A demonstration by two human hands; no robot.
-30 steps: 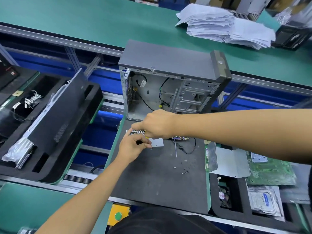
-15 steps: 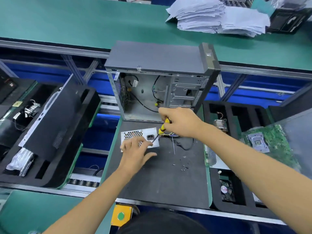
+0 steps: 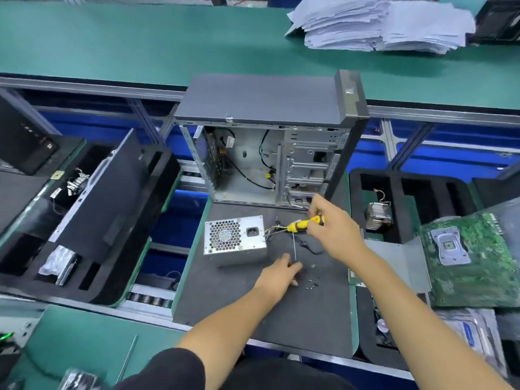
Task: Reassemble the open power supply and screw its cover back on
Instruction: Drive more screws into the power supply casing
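Observation:
The silver power supply [image 3: 235, 237], with its honeycomb fan grille facing me, sits on the dark grey mat [image 3: 225, 299] in front of the open PC case [image 3: 270, 153]. Its wire bundle [image 3: 274, 229] trails to the right. My right hand [image 3: 332, 232] grips a yellow-and-black screwdriver [image 3: 305, 223] just right of the supply, tip pointing left toward the wires. My left hand [image 3: 278, 273] rests on the mat below the supply's right corner, fingers reaching toward several small loose screws [image 3: 312, 282]. A thin metal rod [image 3: 294, 246] lies between the hands.
A grey metal plate [image 3: 394, 257] and a green motherboard [image 3: 472, 257] lie to the right, over black foam trays [image 3: 394, 192]. A large black foam tray [image 3: 112, 209] with a case panel is on the left. Paper stacks [image 3: 380, 23] sit on the far green bench.
My left hand has come off the power supply and moved right and toward me, onto the mat by the screws. My right hand has drawn the screwdriver rightward, away from the supply.

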